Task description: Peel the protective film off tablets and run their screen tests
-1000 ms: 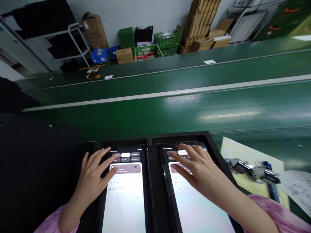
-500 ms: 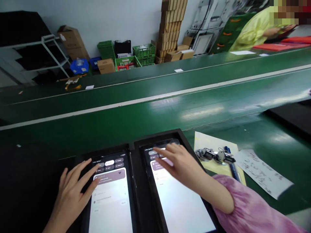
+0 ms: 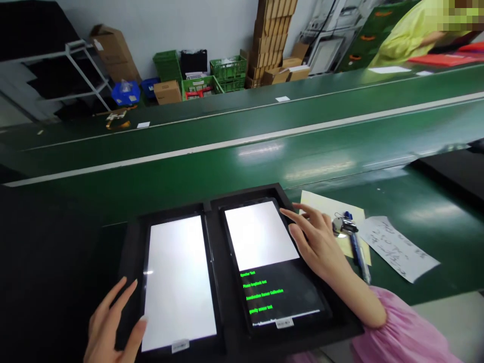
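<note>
Two tablets lie side by side in a black foam tray (image 3: 217, 282). The left tablet (image 3: 179, 282) glows plain white. On the right tablet (image 3: 260, 237) the upper part is white, and below it green test names such as "gravity sensor test" stand on black. My left hand (image 3: 113, 325) is at the left tablet's lower left edge, fingers apart, the thumb by the screen's border. Over the right tablet's upper right edge is my right hand (image 3: 315, 239), fingers spread, index fingertip close to the bezel. Neither hand holds anything.
Right of the tray lie a yellow sheet (image 3: 321, 204), a shiny metal piece (image 3: 343, 225), a blue pen (image 3: 357, 252) and a handwritten paper (image 3: 401, 249). A green conveyor (image 3: 212, 166) runs behind. Across it works a person in yellow (image 3: 401, 35), near crates and cardboard boxes (image 3: 272, 40).
Both screens changed from notification panels to white, the right one with green test text below. My left hand moved down off its screen; my right hand moved right to the tablet's edge.
</note>
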### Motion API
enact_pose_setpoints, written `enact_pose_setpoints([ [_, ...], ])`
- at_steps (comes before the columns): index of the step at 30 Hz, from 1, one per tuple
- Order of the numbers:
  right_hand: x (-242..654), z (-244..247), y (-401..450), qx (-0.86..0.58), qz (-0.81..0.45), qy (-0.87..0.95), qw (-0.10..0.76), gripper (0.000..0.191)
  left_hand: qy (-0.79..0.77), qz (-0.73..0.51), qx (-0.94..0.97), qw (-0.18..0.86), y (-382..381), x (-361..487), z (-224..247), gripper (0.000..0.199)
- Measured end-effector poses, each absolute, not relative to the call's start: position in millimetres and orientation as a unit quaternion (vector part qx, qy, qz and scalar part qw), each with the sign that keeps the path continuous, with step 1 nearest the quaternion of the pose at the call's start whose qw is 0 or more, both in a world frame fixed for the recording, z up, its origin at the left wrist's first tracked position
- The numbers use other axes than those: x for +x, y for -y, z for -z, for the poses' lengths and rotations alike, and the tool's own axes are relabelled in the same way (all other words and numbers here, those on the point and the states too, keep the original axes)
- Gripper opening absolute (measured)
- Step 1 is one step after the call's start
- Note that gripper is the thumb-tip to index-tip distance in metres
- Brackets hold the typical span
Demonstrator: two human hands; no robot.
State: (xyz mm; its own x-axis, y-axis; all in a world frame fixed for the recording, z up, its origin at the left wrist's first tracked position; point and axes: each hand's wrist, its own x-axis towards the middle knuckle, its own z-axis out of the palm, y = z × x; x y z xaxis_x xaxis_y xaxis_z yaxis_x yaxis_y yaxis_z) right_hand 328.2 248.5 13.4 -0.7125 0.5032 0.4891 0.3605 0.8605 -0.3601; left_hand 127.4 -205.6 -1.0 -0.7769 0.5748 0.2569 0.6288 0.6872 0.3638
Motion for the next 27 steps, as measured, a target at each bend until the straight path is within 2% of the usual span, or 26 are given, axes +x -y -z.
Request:
enact_pose_setpoints([
  [4, 327, -7, -248, -0.243, -0.101, 0.919, 0.293, 0.046, 0.913, 0.195, -0.351, 0.077, 203, 125, 3, 0.063],
  [11, 331, -11, -247, -0.237, -0.126, 0.918, 0.291, 0.051, 0.905, 0.227, -0.344, 0.105, 196, 132, -1, 0.053],
  [27, 329, -13, -245, -0.180, -0.108, 0.928, 0.307, 0.054, 0.926, 0.250, -0.275, 0.073, 185, 139, -7, 0.059],
])
